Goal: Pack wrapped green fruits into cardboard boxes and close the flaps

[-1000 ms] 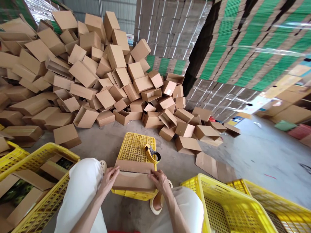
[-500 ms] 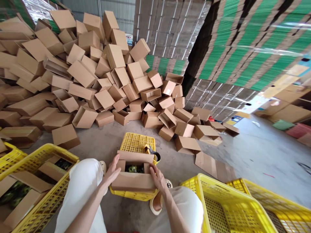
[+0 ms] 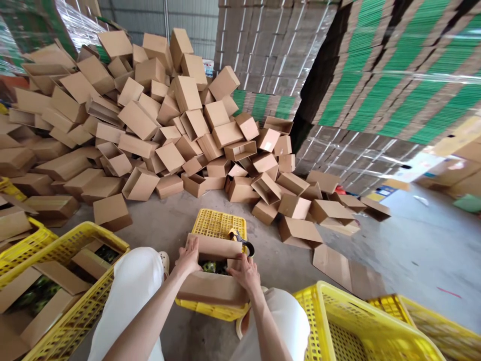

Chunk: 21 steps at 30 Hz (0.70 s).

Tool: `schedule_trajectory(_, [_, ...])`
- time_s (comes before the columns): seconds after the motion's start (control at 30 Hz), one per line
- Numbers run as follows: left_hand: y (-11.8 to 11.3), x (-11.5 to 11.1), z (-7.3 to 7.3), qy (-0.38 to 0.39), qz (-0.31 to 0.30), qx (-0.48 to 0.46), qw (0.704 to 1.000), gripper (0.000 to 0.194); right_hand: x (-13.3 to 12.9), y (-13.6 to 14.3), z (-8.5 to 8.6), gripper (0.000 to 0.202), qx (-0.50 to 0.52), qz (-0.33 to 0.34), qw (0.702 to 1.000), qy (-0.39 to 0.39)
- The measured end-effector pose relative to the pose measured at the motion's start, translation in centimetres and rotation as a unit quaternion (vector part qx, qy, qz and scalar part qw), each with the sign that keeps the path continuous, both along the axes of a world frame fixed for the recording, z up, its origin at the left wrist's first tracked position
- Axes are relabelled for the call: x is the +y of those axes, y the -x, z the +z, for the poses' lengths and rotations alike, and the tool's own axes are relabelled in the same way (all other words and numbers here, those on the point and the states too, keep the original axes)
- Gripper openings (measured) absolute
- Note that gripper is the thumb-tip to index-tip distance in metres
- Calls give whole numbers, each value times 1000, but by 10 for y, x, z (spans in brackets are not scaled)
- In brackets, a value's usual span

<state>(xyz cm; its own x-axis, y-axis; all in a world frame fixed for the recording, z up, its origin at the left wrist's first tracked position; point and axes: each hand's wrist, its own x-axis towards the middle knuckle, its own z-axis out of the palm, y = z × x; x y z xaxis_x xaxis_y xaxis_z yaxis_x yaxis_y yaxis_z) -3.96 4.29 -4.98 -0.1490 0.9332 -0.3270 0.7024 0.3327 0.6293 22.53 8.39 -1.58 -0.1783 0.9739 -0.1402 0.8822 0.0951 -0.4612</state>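
Note:
An open cardboard box with its flaps up rests on a yellow crate between my knees. Dark green, mottled contents show inside it; their kind is unclear. My left hand grips the left end of the box, fingers over the far flap and thumb toward the opening. At the right end, my right hand holds the flaps, fingertips near the far corner. Just behind that corner, a yellow and black tape dispenser lies on the crate.
On my left, a yellow crate holds open boxes with green contents. Yellow crates stand to the right. A large heap of cardboard boxes spreads ahead over the concrete floor, with stacked flat cardboard behind it.
My left hand has moved in over the far flap, and my right hand has shifted inward over the right end flap. The view has turned slightly left.

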Motion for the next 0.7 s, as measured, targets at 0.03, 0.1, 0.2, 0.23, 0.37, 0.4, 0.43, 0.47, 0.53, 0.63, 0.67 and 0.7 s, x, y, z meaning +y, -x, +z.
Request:
schedule_trajectory(0.03, [0, 3, 1, 5, -3, 5, 1000, 143, 0, 2, 3, 52, -40, -4, 999, 2])
schedule_trajectory(0.1, [-1, 7, 4, -1, -3, 1, 1000, 140, 1, 9, 9, 51, -97, -6, 995, 10])
schedule_trajectory(0.2, [-5, 10, 8, -13, 2, 2, 1000, 132, 4, 22, 14, 57, -141, -3, 990, 10])
schedule_trajectory(0.23, [-6, 10, 9, -13, 2, 5, 1000, 130, 6, 26, 14, 61, -150, -1, 989, 5])
schedule_trajectory(0.37, [-3, 6, 19, 3, 7, 9, 1000, 128, 14, 24, 7, 56, -141, 7, 990, -20])
schedule_trajectory(0.4, [2, 3, 22, 11, 11, -2, 1000, 127, 17, 19, 5, 48, -120, 3, 993, -19])
schedule_trajectory(0.43, [8, 0, 25, 12, 15, -24, 1000, 123, 20, 11, 4, 41, -95, -2, 995, -18])
schedule_trajectory(0.47, [16, -5, 27, 10, 23, -56, 998, 119, 24, 3, 3, 34, -61, -9, 998, -1])
schedule_trajectory(0.53, [33, -15, 29, -43, 44, -142, 988, 104, 31, -15, 1, 30, -11, -15, 1000, 9])
schedule_trajectory(0.63, [52, -30, 25, -82, 115, -230, 963, 94, 32, -37, -1, 43, 17, -25, 999, -10])
schedule_trajectory(0.67, [56, -35, 23, -79, 139, -244, 957, 93, 30, -42, -3, 47, 37, -33, 998, -26])
schedule_trajectory(0.7, [58, -38, 21, -71, 161, -253, 951, 91, 28, -47, -5, 51, 60, -44, 996, -45])
